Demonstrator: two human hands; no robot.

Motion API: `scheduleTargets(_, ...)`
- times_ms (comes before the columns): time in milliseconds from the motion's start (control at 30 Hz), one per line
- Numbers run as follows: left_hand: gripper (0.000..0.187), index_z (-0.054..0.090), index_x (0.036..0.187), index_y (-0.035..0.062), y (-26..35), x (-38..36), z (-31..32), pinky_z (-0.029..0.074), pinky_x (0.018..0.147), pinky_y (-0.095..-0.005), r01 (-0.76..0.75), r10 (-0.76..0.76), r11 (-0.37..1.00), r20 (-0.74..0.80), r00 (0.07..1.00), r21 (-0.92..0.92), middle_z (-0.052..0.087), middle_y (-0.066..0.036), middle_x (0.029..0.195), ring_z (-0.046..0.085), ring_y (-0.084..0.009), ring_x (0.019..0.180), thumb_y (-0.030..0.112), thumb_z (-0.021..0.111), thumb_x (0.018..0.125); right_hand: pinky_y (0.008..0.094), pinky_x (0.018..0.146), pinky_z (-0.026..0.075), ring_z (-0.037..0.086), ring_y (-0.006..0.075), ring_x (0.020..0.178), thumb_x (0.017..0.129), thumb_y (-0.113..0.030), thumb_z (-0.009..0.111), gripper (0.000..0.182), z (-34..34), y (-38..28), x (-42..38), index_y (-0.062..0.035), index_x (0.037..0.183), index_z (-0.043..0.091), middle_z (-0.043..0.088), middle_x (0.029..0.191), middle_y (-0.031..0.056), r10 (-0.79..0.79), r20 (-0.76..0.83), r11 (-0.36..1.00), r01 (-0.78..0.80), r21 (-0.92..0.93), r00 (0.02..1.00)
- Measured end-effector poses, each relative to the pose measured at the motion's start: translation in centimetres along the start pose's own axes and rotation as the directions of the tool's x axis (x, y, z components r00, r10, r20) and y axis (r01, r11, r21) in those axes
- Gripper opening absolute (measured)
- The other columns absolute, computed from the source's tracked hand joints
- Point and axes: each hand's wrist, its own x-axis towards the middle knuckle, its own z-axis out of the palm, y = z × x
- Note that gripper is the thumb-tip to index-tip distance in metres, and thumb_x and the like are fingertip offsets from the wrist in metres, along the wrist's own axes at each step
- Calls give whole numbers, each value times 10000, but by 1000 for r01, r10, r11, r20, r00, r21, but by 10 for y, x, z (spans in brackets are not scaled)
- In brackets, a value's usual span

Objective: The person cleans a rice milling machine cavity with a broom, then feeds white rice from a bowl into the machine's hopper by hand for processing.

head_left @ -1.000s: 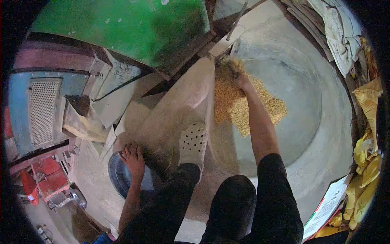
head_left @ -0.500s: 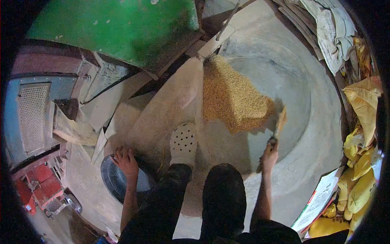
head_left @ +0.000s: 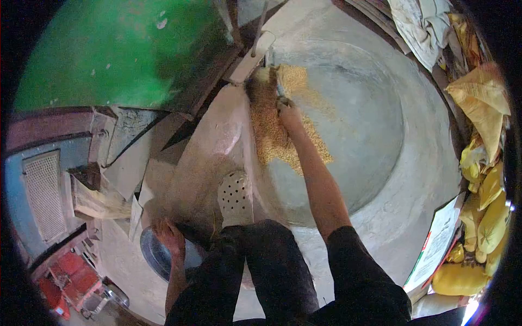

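Whereas the brush (head_left: 263,81) stood by the near right fringe of the grain (head_left: 270,136) half a second ago, it is now at the far left end of the round basin (head_left: 361,157), your right hand (head_left: 286,108) closed around its handle. The grain lies along the basin's left side, against the sloping ledge (head_left: 217,125), and a thin trail now fans out rightward from it, which suggests some strays sit outside the main heap. Your left hand (head_left: 169,237) rests at the rim of the dark bucket (head_left: 155,255), left of the basin; whether it grips cannot be told. At the basin's far left, the ledge leaves the brush little room, while rightward, smooth floor runs to the basin's curved rim. Your shoe (head_left: 235,198) is just left of the basin.
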Motion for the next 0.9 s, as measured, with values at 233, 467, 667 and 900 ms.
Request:
scheduleTargets(233, 289, 585, 882, -46, 18, 11, -8, 269, 1022, -521, 38, -45, 962, -20, 999, -272, 592, -207, 924, 522, -383, 968, 154, 393, 962, 309, 457, 401, 479, 109, 536, 870, -212, 558, 280, -131, 36, -44, -44, 1094, 570, 549, 688, 47, 15, -388, 988, 46, 149, 922)
scheduleTargets(467, 295, 572, 813, -40, 10, 11, 14, 267, 1004, -544, -167, 151, 978, -129, 980, -127, 583, -187, 890, 523, -378, 929, 165, 414, 956, 377, 600, 458, 566, 241, 652, 836, -294, 603, 337, 23, 14, 49, 12, 975, 614, 600, 731, 94, 37, -243, 999, -31, 28, 969)
scheduleTargets(667, 354, 619, 901, -35, -12, -1, 27, 247, 1026, -551, -17, 15, 994, -22, 1000, -111, 592, -206, 975, 509, -409, 991, 228, 391, 964, 354, 626, 498, 601, 238, 666, 845, -266, 567, 307, 65, 76, 93, -31, 1034, 623, 641, 786, 159, -388, 108, 826, 397, -399, 915)
scheduleTargets(900, 370, 611, 921, -39, -8, 3, 25, 246, 1025, -536, 4, -16, 995, -116, 993, -104, 588, -205, 933, 499, -400, 974, 243, 375, 963, 383, 618, 513, 620, 214, 683, 820, -283, 619, 354, -23, 48, 88, -49, 1086, 609, 651, 840, 143, -217, -278, 974, 188, -129, 936)
